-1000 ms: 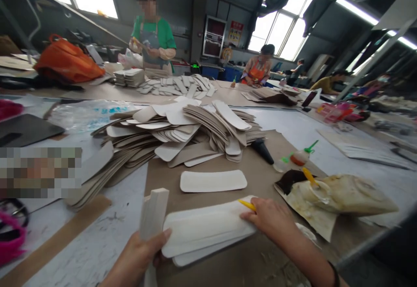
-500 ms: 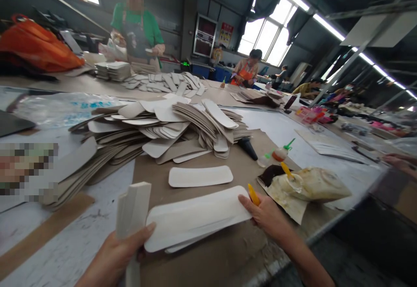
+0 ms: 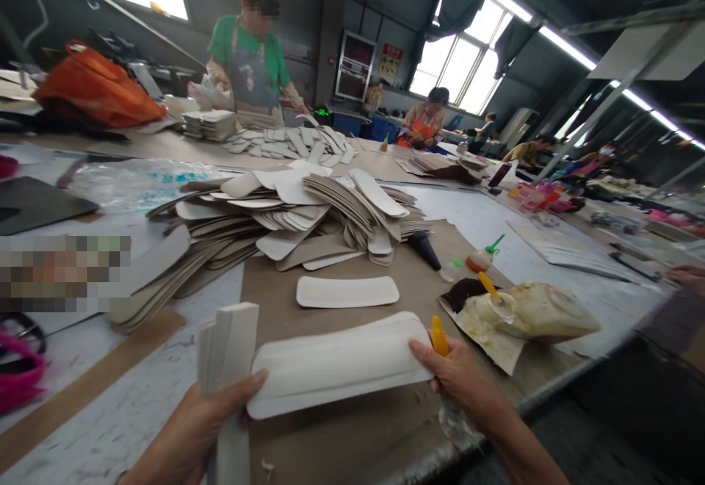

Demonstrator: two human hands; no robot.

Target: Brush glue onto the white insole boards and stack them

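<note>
A long white panel with rounded corners (image 3: 335, 364) is stretched between my two hands above the brown work sheet. My left hand (image 3: 214, 415) is closed, thumb on the panel's left end, and also grips a bundle of narrow white strips (image 3: 236, 338) standing upright. My right hand (image 3: 460, 375) pinches the panel's right end. From that same hand sticks up a yellow pointed tip (image 3: 439, 336); a clear, blurred part shows below the hand, so it may be a squeeze bottle. Just beyond, a single smaller white panel (image 3: 348, 292) lies flat on the sheet.
A heap of grey-and-white panels (image 3: 286, 213) spreads behind. To the right lie a glue-stained container (image 3: 540, 312) with a yellow tip, a small green-tipped bottle (image 3: 485, 257) and a black cone (image 3: 424, 250). Pink-handled scissors (image 3: 22, 367) are at left. Co-workers stand across the table.
The panel's lower layer no longer sticks out below; its edges now lie together. My right hand has shifted slightly right and down. The view has swung left, bringing the pink handles in.
</note>
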